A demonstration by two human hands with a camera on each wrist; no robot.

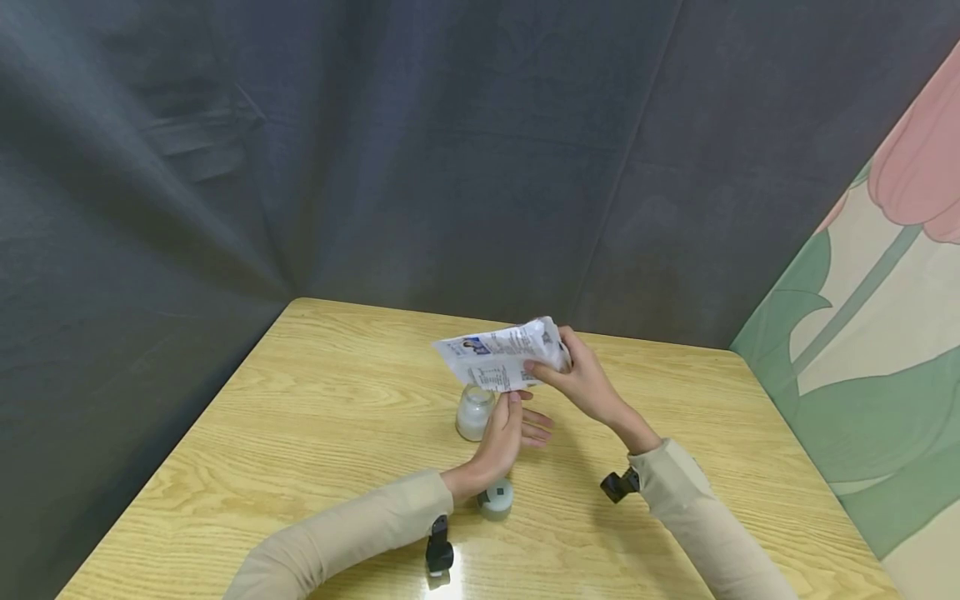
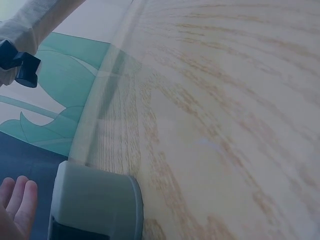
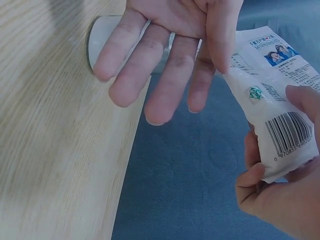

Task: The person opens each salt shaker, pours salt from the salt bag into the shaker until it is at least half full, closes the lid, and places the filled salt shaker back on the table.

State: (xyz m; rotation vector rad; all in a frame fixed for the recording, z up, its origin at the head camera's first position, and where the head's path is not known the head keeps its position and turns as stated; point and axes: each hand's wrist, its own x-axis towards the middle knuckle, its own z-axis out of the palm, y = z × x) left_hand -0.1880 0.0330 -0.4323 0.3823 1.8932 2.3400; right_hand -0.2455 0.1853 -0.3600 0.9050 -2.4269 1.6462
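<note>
My right hand (image 1: 581,375) grips one end of a white printed packet (image 1: 498,354), thumb on top and fingers beneath. The packet is tilted, its far end pointing left above a glass jar (image 1: 474,414) with white contents. In the right wrist view, a barcode shows on the packet (image 3: 280,115) near the gripping fingers. My left hand (image 1: 501,437) is beside the jar, fingers straight and spread, the thumb tip right at the packet's lower edge. A pale round lid (image 1: 495,500) sits on the table by my left wrist; the left wrist view shows this lid (image 2: 95,200) close up.
The wood-grain table (image 1: 360,392) carries the jar and lid. A dark curtain (image 1: 450,167) hangs behind its back edge, and a floral cloth (image 1: 885,375) hangs along the right. Both wrists wear black cameras.
</note>
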